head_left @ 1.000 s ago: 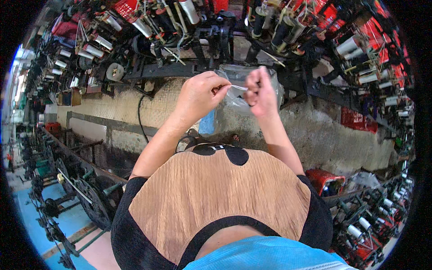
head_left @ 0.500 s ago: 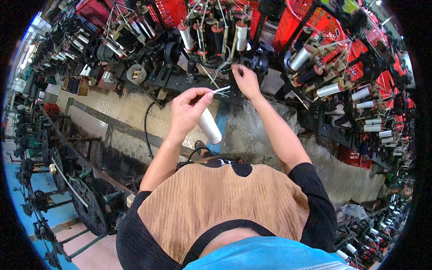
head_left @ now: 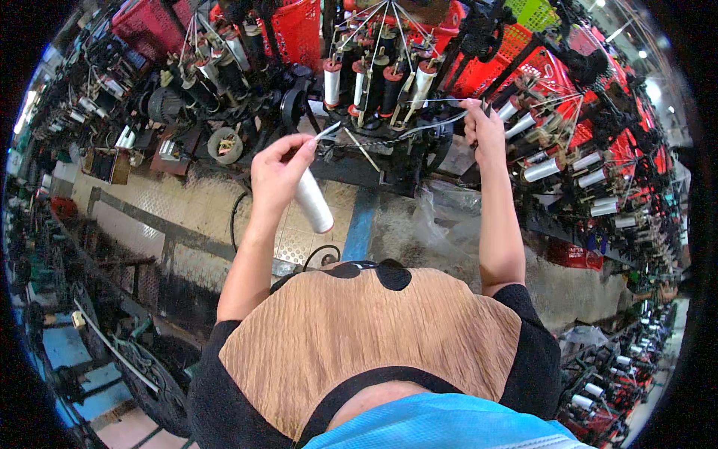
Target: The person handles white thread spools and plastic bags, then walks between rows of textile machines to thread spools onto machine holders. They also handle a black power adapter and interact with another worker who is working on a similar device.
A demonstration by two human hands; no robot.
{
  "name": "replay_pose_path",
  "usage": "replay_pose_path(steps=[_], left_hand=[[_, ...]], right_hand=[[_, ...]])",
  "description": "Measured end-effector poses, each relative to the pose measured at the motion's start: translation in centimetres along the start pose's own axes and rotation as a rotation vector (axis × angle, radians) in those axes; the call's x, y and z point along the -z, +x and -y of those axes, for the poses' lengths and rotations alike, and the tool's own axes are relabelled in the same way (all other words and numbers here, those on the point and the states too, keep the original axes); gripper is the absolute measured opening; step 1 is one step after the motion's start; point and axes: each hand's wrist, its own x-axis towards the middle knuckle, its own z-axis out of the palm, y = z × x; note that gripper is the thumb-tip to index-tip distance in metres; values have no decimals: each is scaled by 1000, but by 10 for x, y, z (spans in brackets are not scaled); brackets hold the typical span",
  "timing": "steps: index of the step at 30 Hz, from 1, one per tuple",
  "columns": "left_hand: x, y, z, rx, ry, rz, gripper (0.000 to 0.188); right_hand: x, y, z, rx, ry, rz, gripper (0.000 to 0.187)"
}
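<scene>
A white bobbin of yarn (head_left: 313, 202) hangs tilted below my left hand (head_left: 278, 173), its upper end hidden in the palm. The thumb and forefinger of that hand also pinch a short white strand (head_left: 327, 131) that points toward the machine. Out to the right, my right hand (head_left: 486, 138) is closed, with a thin white thread (head_left: 441, 99) running left from its fingertips to the upright bobbins. A small dark tool (head_left: 487, 110) sticks up from the same hand; its kind is too small to tell. Just ahead stands the braiding machine (head_left: 378, 93) with white and dark bobbins.
Red plastic baskets (head_left: 299, 34) stand behind the machines. More machines with white bobbins (head_left: 542, 170) curve round to the right. A round container (head_left: 224, 145) sits at the left on the machine bench. Clear plastic sheeting (head_left: 449, 224) lies below the bench. Dark wheeled machinery fills the lower left.
My right hand has moved right, away from the machine's front, drawing a thread out straight. The left hand has shifted slightly left, still holding the bobbin. The view has shifted a little.
</scene>
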Motion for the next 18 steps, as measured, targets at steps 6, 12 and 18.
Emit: replay_pose_path(steps=[6, 12, 18], left_hand=[[-56, 49, -34, -288, -62, 263, 22], [-37, 42, -65, -516, -72, 693, 13], [21, 19, -87, -503, -354, 156, 7]], right_hand=[[-74, -110, 89, 267, -430, 663, 19], [-101, -105, 142, 255, -14, 597, 23], [-148, -121, 130, 325, -111, 638, 33]])
